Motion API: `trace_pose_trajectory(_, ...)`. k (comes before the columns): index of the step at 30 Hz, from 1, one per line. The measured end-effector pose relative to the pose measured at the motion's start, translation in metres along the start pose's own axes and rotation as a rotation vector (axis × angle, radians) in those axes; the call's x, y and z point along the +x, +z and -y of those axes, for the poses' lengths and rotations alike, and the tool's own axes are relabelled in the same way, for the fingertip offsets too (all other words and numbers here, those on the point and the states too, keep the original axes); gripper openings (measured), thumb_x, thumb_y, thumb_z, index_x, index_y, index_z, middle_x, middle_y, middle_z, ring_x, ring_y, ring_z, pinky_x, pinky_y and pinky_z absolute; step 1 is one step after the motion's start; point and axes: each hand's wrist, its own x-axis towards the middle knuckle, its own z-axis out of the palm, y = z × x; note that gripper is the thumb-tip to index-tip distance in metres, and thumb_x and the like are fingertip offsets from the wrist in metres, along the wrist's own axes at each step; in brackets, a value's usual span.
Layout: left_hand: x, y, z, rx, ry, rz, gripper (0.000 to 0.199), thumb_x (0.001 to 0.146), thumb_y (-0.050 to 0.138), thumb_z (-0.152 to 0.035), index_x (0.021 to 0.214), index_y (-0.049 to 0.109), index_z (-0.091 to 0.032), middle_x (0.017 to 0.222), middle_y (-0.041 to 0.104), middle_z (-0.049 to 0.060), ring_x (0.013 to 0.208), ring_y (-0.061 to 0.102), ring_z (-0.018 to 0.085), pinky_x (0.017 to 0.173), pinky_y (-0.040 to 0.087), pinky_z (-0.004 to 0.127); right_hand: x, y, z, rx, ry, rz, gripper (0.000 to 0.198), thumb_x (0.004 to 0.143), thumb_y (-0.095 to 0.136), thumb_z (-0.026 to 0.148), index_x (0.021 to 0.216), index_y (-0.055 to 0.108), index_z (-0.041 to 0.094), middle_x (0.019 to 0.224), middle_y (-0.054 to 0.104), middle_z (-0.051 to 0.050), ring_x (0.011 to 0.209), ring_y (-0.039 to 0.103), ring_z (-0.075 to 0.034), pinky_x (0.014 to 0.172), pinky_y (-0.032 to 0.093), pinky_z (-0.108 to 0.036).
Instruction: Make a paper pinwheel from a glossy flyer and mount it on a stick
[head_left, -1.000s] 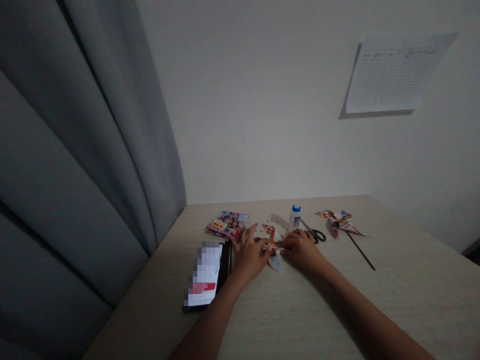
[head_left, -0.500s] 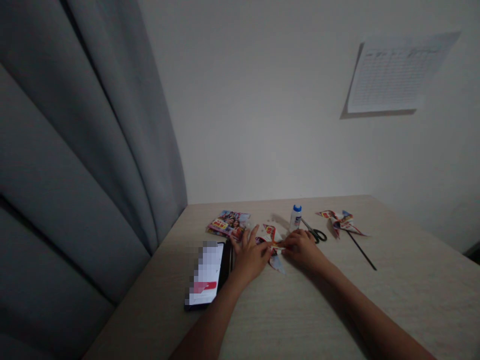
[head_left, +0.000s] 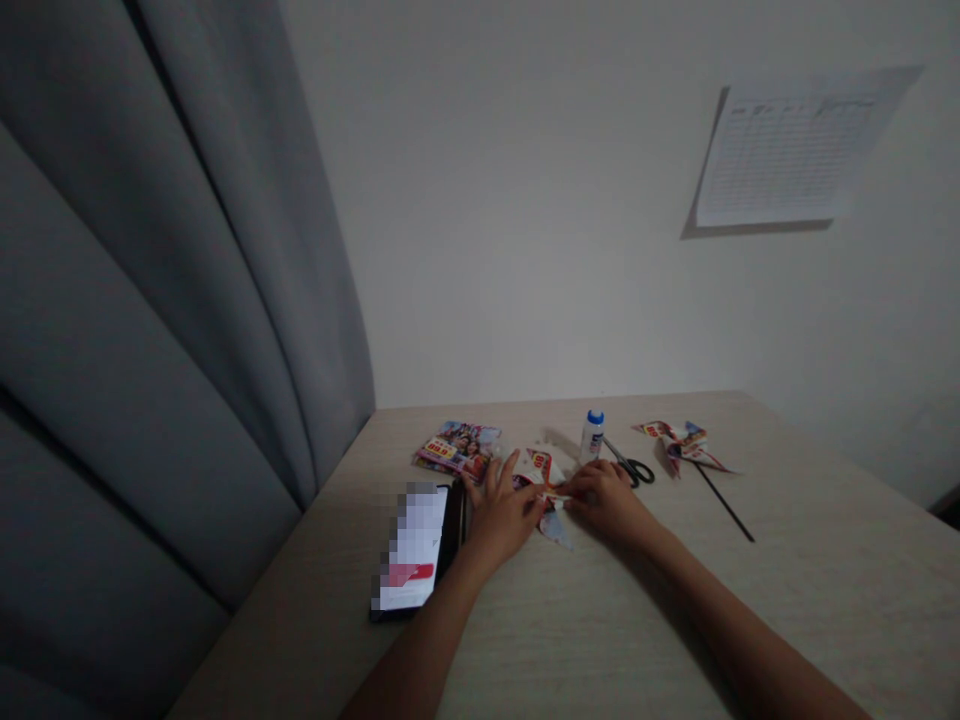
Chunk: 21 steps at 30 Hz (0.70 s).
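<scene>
A paper pinwheel (head_left: pixel 553 527), folded from printed flyer paper, lies on the table between my two hands. My left hand (head_left: pixel 501 515) presses its centre with the thumb and a fingertip, the other fingers spread over the left side. From the right, my right hand (head_left: pixel 609 503) pinches the same centre, fingers bent together. The fingertips of both hands nearly meet there and partly hide the folds. Just behind my right hand stands a glue bottle (head_left: pixel 592 440) with a blue cap. Scissors (head_left: pixel 641 472) with black handles lie beside it, partly hidden by that hand.
A second pinwheel (head_left: pixel 679 446) on a black stick (head_left: pixel 724 503) lies at the right. Printed flyers (head_left: pixel 457 447) rest at the back left. A lit phone (head_left: pixel 412 550) in a dark case lies beside my left forearm. A curtain (head_left: pixel 247 250) hangs along the left.
</scene>
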Motion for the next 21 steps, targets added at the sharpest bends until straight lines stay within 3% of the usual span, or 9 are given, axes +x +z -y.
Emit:
trace_pose_trajectory(8,0.0006,0.0006,-0.0023,-0.022,0.050,-0.079,0.025,0.093,0.065,-0.040,0.116,0.073,-0.039,0.162,0.035,0.000,0.148,0.029,0.034,0.119,-0.003,0.073,-0.0008,-0.0005,0.0006,-0.009,-0.001,0.002,0.028,0.085,0.064,0.032,0.109,0.080,0.034,0.111,0.075,-0.006,0.121,0.052,-0.031,0.110,0.027,-0.053)
trace_pose_trajectory(21,-0.0005,-0.0038,-0.0016,-0.049,0.004,0.061,0.027,0.097,0.056,-0.047,0.118,0.071,-0.054,0.165,0.033,-0.008,0.152,0.022,0.038,0.115,-0.001,0.079,0.0013,0.0013,-0.0042,-0.004,-0.012,0.012,0.029,0.085,0.064,0.033,0.110,0.079,0.035,0.112,0.074,-0.005,0.121,0.052,-0.031,0.111,0.028,-0.053)
